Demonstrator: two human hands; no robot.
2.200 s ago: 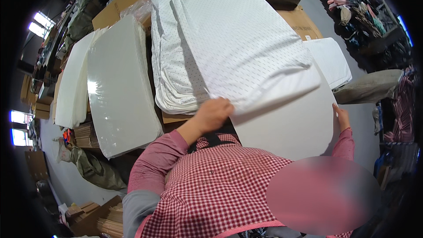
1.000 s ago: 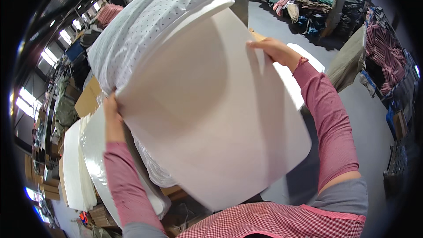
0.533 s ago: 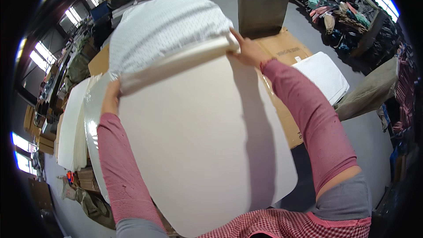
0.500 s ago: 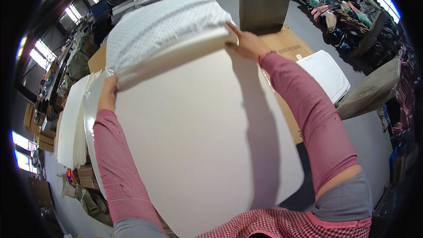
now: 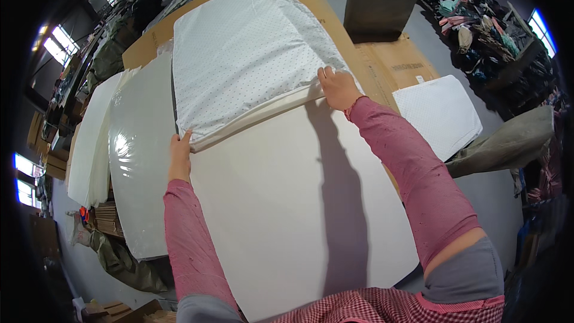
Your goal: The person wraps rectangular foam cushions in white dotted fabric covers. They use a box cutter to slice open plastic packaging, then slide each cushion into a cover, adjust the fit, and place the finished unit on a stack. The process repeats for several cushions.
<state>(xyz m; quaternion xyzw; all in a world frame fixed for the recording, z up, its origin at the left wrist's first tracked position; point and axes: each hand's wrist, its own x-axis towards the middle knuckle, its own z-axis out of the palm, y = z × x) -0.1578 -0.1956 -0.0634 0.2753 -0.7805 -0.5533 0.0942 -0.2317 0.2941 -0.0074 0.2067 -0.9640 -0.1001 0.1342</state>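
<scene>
Left hand [image 5: 180,154]: thumb and fingers closed on the near left corner of the dotted cover [image 5: 245,66].
Right hand [image 5: 341,90]: curled tight at the near right corner — its underside hidden, so any grip on the white board [image 5: 269,203] is hard to tell.
Cover: over the board's far end.
Corners: an even, taut pull should serve best.

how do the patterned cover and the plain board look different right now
The cover is dotted all over, while the board is plain. The cover is soft and creased; the board looks smooth and flat. The cover's near edge is pinched by the left hand and right hand, while the board sticks out toward the apron. Both are whitish.
</scene>
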